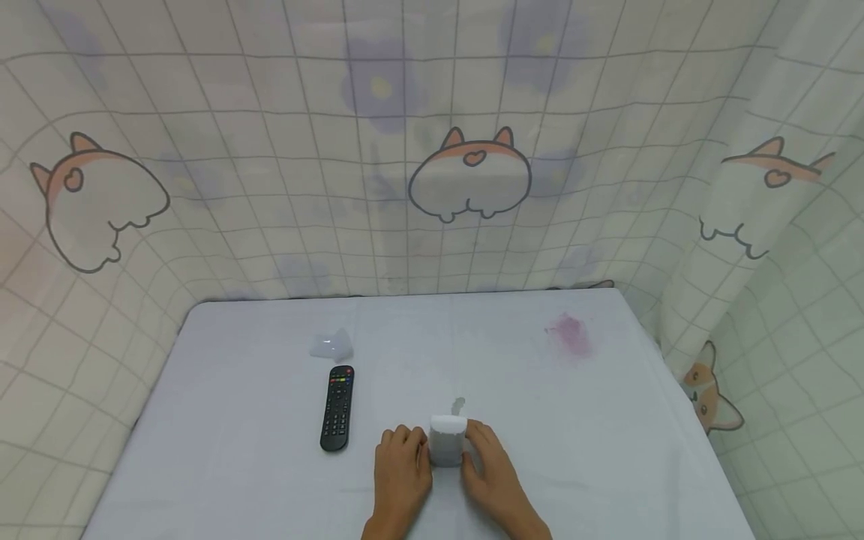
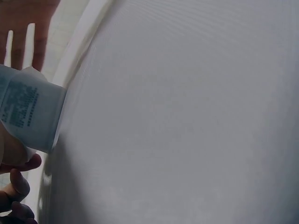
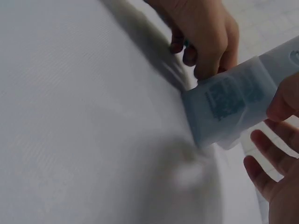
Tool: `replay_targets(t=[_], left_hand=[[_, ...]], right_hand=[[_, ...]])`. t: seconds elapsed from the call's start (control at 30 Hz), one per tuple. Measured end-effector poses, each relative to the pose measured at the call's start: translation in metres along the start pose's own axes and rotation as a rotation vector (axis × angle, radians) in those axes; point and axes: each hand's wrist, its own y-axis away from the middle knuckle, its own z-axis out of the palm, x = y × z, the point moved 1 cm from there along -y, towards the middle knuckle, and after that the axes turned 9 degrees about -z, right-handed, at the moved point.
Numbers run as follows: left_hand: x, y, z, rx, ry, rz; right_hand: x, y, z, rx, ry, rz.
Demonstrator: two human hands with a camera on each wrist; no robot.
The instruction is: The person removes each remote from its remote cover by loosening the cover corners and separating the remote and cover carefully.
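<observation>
A pale, squat tube (image 1: 448, 442) with a block of small dark print on its flattened end stands at the near edge of the desk (image 1: 607, 420). The left hand (image 1: 403, 469) and right hand (image 1: 489, 469) each have their grip closed around its sides, and a black remote (image 1: 337, 407) lies to the left.

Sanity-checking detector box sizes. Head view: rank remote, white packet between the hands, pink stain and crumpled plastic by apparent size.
1. remote, largest.
2. white packet, partly hidden by both hands.
3. pink stain and crumpled plastic: alike, and farther away, so unranked.
</observation>
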Motion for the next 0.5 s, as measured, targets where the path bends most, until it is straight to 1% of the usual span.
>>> replay_targets(t=[0.07, 0.2, 0.37, 0.5], left_hand=[[0.0, 0.0, 0.0, -0.002, -0.004, -0.001], [-0.001, 0.0, -0.001, -0.009, -0.005, -0.004], [0.0, -0.001, -0.002, -0.049, 0.01, -0.03], [0.0, -0.002, -0.005, -0.079, 0.053, -0.057]], right_hand=[[-0.004, -0.001, -0.003, -0.005, -0.056, -0.03], [-0.012, -0.004, -0.008, -0.019, -0.118, -0.1], [-0.015, -0.008, -0.012, -0.041, -0.121, -0.127], [-0.014, -0.011, -0.015, -0.037, -0.114, -0.129]])
